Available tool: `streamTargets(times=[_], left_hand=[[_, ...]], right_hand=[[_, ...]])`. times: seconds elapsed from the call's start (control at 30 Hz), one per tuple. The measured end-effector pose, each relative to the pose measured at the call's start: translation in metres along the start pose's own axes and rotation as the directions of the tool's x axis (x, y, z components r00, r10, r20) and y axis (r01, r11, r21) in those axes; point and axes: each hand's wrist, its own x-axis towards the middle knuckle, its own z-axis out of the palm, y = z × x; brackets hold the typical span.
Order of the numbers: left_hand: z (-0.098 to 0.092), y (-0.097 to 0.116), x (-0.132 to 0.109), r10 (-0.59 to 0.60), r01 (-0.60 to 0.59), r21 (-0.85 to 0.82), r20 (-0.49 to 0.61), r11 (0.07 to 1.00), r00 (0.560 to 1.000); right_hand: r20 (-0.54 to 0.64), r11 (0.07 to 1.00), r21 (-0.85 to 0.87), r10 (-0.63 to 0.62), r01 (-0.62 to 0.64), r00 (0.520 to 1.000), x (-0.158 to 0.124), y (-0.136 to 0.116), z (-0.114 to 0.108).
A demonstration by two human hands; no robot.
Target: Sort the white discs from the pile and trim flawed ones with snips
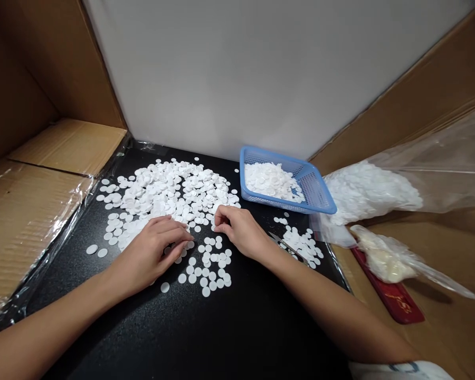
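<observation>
Small flat white discs [158,184] lie in a broad heap on the black tabletop [237,332]. My left hand [154,250] rests at the heap's near edge, its fingers curled and the thumb close to the index fingertip. Whatever those fingers hold, if anything, is hidden. To its right, my right hand [241,229] is closed in a pinch, with the edge of a white disc [214,228] showing at the fingertips. Between and below the hands is a smaller, looser group of discs [211,274].
A blue plastic basket [328,203] holding discs stands at the back right. Scissors [287,246] lie by another small disc pile [303,245]. Further right are a clear bag of discs [372,190], a knotted plastic bag [388,253] and a red object [399,306]. Cardboard [35,211] borders the left.
</observation>
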Motion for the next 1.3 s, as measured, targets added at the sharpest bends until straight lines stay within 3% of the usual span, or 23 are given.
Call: streamTargets(times=[0.17,0.3,0.43,0.5,0.6,0.67,0.77,0.9,1.03,1.17,1.3], left_hand=[[-0.001,0.001,0.000,0.006,-0.006,-0.011,-0.011,1.000,1.000],[0.002,-0.001,-0.002,0.046,-0.046,0.004,-0.011,0.999,0.999],[0.004,-0.002,-0.003,0.050,-0.050,0.015,-0.001,0.999,0.999],[0.004,-0.002,-0.002,0.044,-0.044,0.020,-0.009,0.999,0.999],[0.003,-0.002,-0.001,0.047,-0.046,0.028,-0.017,0.999,0.999],[0.003,-0.001,0.000,0.051,-0.051,0.031,-0.013,0.998,0.999],[0.003,-0.002,0.000,0.043,-0.043,0.035,-0.007,0.998,0.999],[0.004,-0.004,0.000,0.046,-0.046,0.041,-0.007,0.998,0.999],[0.004,-0.005,0.000,0.049,-0.049,0.050,-0.003,0.998,0.999],[0.004,-0.004,0.000,0.055,-0.055,0.050,-0.005,0.997,0.998],[0.004,-0.003,-0.001,0.063,-0.062,0.046,-0.011,0.997,0.998]], right_hand=[[-0.031,0.984,-0.077,-0.166,0.163,0.986,-0.015,-0.007,0.003],[-0.019,0.905,-0.188,-0.393,0.383,0.919,-0.041,-0.009,0.015],[0.008,0.862,-0.170,-0.483,0.477,0.875,-0.065,-0.009,0.017],[-0.077,0.884,-0.103,-0.463,0.455,0.883,-0.073,-0.006,0.011],[-0.253,0.953,-0.062,-0.303,0.297,0.919,-0.081,0.002,0.003],[-0.307,0.975,-0.076,-0.222,0.209,0.925,-0.085,0.010,0.001],[-0.244,0.969,-0.136,-0.234,0.206,0.941,-0.091,0.019,0.005],[-0.039,0.944,-0.238,-0.246,0.230,0.969,-0.095,0.028,0.015],[-0.112,0.916,-0.390,-0.149,0.095,0.982,-0.090,0.031,0.019],[-0.015,0.894,-0.410,-0.203,0.179,0.979,-0.083,0.027,0.020],[-0.096,0.864,-0.483,-0.209,0.138,0.973,-0.081,0.029,0.022]])
